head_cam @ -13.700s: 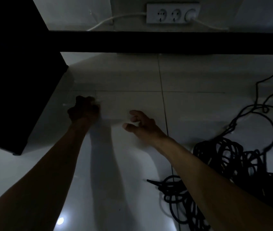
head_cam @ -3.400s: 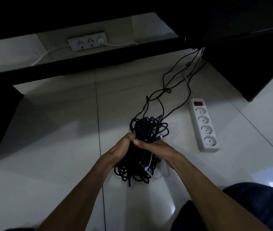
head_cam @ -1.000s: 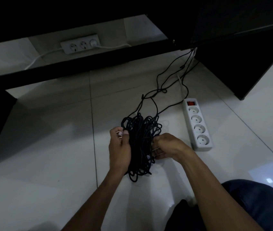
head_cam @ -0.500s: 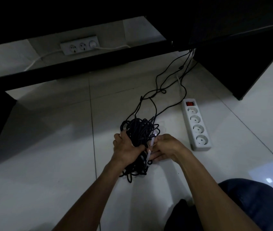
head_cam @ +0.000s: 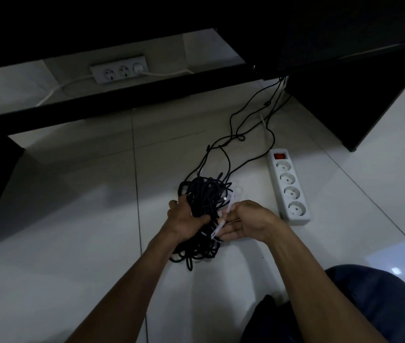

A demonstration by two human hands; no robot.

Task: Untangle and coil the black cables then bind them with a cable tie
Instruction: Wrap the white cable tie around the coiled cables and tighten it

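The black cables (head_cam: 205, 214) are already gathered into a rough bundle on the tiled floor (head_cam: 72, 231), roughly in the middle of the visible floor and just left of a white power strip (head_cam: 290, 186). The coiling looks mostly done, though untidily: loops bulge out at the far end and the near end of the bundle, and several strands run loose from it across the tiles toward the dark desk (head_cam: 344, 45) at the far right edge of the floor, where they disappear under it.

The left hand (head_cam: 184, 217) has its fingers curled round the waist of the bundle, squeezing it together. The right hand (head_cam: 246, 219) pinches a pale cable tie (head_cam: 225, 215) between thumb and fingers, the strap lying against the right side of the bundle at the same waist. Whether the tie already runs all the way round the cables, or whether its tail is through the head, cannot be told (the light is dim and the left hand covers the far side).

By my judgement the task is in its last stage: the binding is under way but not shown finished. What seems left is closing the tie and pulling it snug, and perhaps taking in the trailing strands.

A second white socket strip (head_cam: 118, 70) lies beyond the desk's black crossbar (head_cam: 97, 100), near the far edge of the floor.
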